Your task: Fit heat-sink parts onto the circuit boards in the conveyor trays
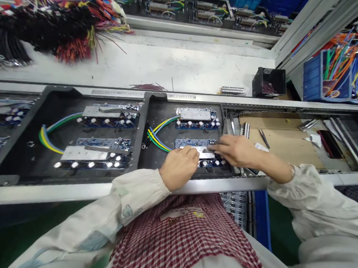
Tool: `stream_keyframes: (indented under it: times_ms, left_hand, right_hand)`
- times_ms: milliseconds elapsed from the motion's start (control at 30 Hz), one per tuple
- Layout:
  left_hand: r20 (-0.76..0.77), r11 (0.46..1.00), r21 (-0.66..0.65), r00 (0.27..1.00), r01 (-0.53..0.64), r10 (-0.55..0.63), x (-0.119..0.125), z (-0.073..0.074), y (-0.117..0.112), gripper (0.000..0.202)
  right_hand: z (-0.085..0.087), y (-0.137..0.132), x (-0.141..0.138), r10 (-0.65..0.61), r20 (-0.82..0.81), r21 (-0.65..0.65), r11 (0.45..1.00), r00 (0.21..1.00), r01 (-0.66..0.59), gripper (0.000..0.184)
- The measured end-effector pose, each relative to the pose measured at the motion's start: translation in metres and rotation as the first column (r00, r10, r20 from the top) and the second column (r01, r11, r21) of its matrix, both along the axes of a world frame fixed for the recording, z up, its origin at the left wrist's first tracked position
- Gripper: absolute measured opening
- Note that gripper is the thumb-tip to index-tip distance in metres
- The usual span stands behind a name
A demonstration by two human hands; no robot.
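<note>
circuit board (193, 142) in a black tray (151, 160)
left hand (181, 166) touches its metal plate (207, 154), right hand (238, 149) at its three o'clock end; whether either grips, i cannot tell. white shelf (186, 65) at twelve, wire heap (52, 17) at ten, blue bin (312, 77) at two.

The single head view looks forward and down from above the checked apron (187, 235), fairly near the left hand (180, 166) and right hand (238, 151), with the white tabletop (171, 62) beyond.
</note>
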State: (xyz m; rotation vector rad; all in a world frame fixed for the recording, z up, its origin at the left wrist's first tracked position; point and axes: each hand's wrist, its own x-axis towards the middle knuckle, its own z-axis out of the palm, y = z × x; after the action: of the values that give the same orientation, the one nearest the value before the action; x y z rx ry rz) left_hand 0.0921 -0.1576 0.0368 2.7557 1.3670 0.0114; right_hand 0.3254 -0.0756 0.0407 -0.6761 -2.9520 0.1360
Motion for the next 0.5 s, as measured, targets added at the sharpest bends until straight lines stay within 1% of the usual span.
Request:
stream_keyframes:
  times_ms: [33, 67, 100, 133, 167, 200, 233, 300, 333, 400, 500]
  left_hand:
    - [0.006, 0.999, -0.037, 1.0, -0.018, 0.019, -0.004, 0.005, 0.004, 0.036]
    - [0.013, 0.996, -0.077, 0.999, -0.038, 0.039, -0.01, 0.01, 0.013, 0.044]
    - [0.017, 0.991, -0.115, 0.998, -0.062, 0.064, -0.016, 0.015, 0.024, 0.05]
    - [0.021, 0.987, -0.131, 0.996, -0.088, 0.092, -0.022, 0.018, 0.039, 0.055]
    - [0.018, 0.987, -0.113, 0.993, -0.115, 0.118, -0.028, 0.018, 0.057, 0.056]
    - [0.013, 0.987, -0.075, 0.99, -0.14, 0.142, -0.033, 0.017, 0.075, 0.055]
    - [0.02, 0.99, -0.031, 0.99, -0.138, 0.139, -0.037, 0.013, 0.093, 0.052]
    - [0.02, 0.997, -0.007, 0.997, -0.08, 0.08, -0.041, 0.002, 0.123, 0.048]
    - [0.019, 0.999, -0.002, 0.999, -0.049, 0.049, -0.042, -0.005, 0.132, 0.046]
    - [0.014, 1.0, 0.005, 1.0, -0.006, 0.006, -0.043, -0.015, 0.141, 0.042]
    - [0.018, 0.999, 0.023, 1.0, 0.024, -0.024, -0.043, -0.019, 0.139, 0.035]
  right_hand:
    - [0.007, 0.001, 0.005, -0.097, -0.007, -0.016, 0.995, 0.995, 0.097, 0.039]
    - [0.013, 0.002, 0.009, -0.207, 0.007, -0.052, 0.977, 0.978, 0.207, 0.039]
    - [0.016, 0.002, 0.013, -0.309, 0.047, -0.094, 0.945, 0.95, 0.312, 0.036]
    - [0.017, 0.003, 0.015, -0.384, 0.108, -0.132, 0.909, 0.917, 0.396, 0.033]
    - [0.016, 0.004, 0.015, -0.428, 0.175, -0.161, 0.876, 0.887, 0.454, 0.03]
    - [0.012, 0.005, 0.014, -0.447, 0.229, -0.183, 0.853, 0.865, 0.489, 0.027]
    - [0.007, 0.007, 0.012, -0.454, 0.263, -0.2, 0.837, 0.851, 0.509, 0.026]
    - [-0.003, 0.012, 0.008, -0.464, 0.283, -0.229, 0.817, 0.84, 0.529, 0.022]
    - [-0.007, 0.014, 0.006, -0.469, 0.294, -0.246, 0.805, 0.833, 0.54, 0.02]
    - [-0.006, 0.019, 0.004, -0.48, 0.323, -0.285, 0.772, 0.816, 0.568, 0.016]
    - [0.011, 0.028, -0.002, -0.481, 0.363, -0.37, 0.711, 0.798, 0.597, 0.018]
